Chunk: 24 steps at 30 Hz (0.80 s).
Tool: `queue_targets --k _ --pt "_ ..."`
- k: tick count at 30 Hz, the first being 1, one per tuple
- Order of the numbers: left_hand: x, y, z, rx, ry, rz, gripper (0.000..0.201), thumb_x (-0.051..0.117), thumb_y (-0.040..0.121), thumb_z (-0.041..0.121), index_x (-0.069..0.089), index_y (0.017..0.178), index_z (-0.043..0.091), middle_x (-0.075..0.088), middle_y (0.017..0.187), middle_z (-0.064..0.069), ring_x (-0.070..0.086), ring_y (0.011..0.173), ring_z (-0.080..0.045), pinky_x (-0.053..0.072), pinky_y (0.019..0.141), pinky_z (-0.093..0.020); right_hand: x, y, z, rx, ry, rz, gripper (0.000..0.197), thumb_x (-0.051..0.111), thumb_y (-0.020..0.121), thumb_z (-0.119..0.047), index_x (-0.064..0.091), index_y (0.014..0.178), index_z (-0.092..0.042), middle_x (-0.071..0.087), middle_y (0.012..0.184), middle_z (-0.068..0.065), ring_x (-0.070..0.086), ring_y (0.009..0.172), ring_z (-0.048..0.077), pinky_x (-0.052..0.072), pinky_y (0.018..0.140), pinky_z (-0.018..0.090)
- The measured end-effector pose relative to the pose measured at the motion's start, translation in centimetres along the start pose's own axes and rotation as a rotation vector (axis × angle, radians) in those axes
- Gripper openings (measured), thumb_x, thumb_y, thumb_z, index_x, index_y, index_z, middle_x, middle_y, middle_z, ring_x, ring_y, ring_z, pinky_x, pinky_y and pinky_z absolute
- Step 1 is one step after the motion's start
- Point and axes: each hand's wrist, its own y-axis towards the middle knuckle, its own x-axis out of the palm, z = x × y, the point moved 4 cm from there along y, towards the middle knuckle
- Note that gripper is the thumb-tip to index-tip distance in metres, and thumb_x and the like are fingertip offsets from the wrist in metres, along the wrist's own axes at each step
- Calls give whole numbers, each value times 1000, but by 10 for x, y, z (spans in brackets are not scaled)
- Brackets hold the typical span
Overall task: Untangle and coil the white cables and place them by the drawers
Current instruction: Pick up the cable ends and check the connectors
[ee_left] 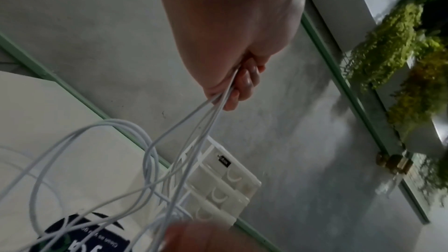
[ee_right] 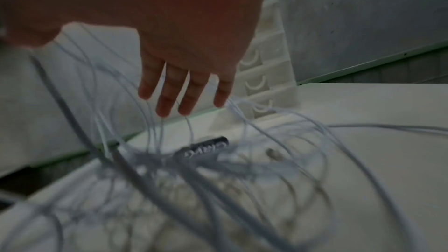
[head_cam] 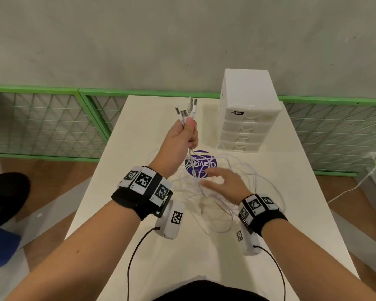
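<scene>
Just above the centre of the head view, the left hand (head_cam: 182, 135) is raised with its fingers curled tight round a bundle of thin, smooth white cables (head_cam: 221, 192). Several metal USB plugs (head_cam: 188, 109) fan upward out of the fist. Below it, the round cords hang down and spread into a loose tangle of loops over the matte white table (head_cam: 122, 170), partly covering a round purple sticker (head_cam: 201, 162). The right hand (head_cam: 223, 181), lower centre-right, hovers flat over the tangle, fingers straight and spread, gripping nothing. The boxy white plastic drawers (head_cam: 246, 118), with crescent-shaped pulls, stand upper right of centre, at the table's far edge; one cord loop reaches their base. Both wrists wear black bands carrying square black-and-white markers (head_cam: 143, 179).
</scene>
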Motion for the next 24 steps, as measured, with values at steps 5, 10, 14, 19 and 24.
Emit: queue_targets --k 5,10,14,19,24 --pt "12 -8 -7 -72 81 -4 32 33 103 32 41 77 16 37 64 7 32 59 -11 33 67 -25 -6 5 -68 -276 198 99 43 81 71 -31 51 102 -38 54 104 -20 52 98 -4 40 86 13" --pt "13 -5 7 5 82 24 31 32 104 25 41 77 15 41 64 3 40 60 -14 36 65 -26 9 14 -80 -162 398 -37 20 58 89 -8 56 82 -26 62 75 -6 57 73 12 46 78 31" --pt "-28 0 -10 -28 263 241 29 42 102 25 54 78 12 60 70 0 58 70 -16 50 76 -30 5 15 -65 -171 376 -15 3 62 90 -22 60 88 -23 65 85 13 57 75 20 48 73 34" --pt "-61 -11 -47 -375 349 317 40 62 87 46 62 66 12 63 69 -4 59 67 -18 48 69 -32 0 16 -61 -173 430 66 21 53 95 -15 66 84 -28 66 85 5 60 80 17 50 78 33" --pt "-75 -17 -45 -454 623 356 68 58 77 69 44 51 8 45 49 -8 42 47 -22 36 55 -30 -1 24 -55 -140 385 36 20 53 95 -15 70 86 -23 68 84 -3 62 82 15 49 82 35"
